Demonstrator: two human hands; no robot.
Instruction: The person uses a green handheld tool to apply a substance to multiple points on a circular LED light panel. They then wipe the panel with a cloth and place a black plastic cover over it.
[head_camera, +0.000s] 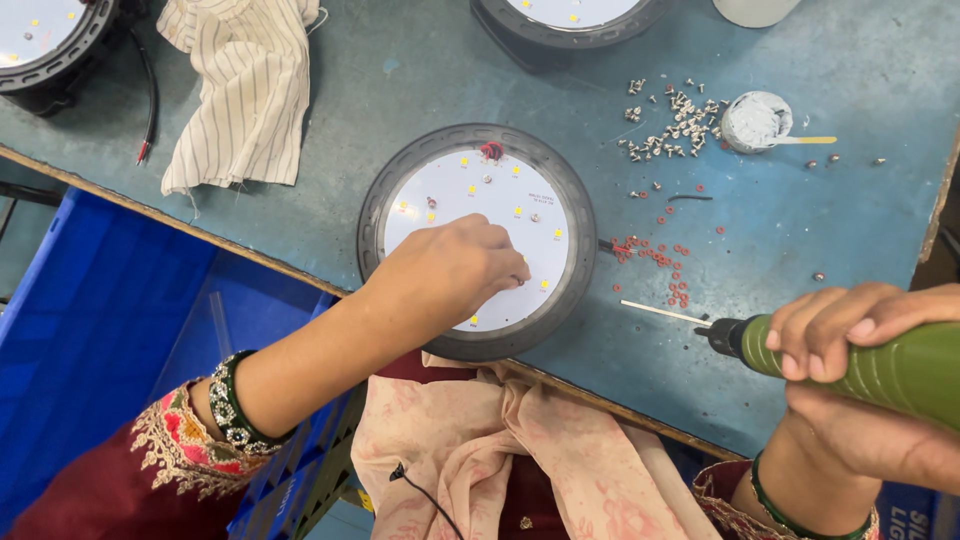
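Striped cloth (243, 85), loose screws (672, 128) (red washers (655, 255) nearby), blue crate (90, 330).

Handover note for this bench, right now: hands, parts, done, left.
Left hand: fingertips pressed on the white LED board inside the round black housing, near the board's right side; whether it pinches a screw cannot be told.
Right hand: gripping the green electric screwdriver, bit pointing left, held off to the right of the housing, not on the board.
Parts: loose screws and red washers on the table right of the housing.
Done: board seated, a few screws appear to be in it.
Left: remaining screws, probably; the hand hides part of the board.
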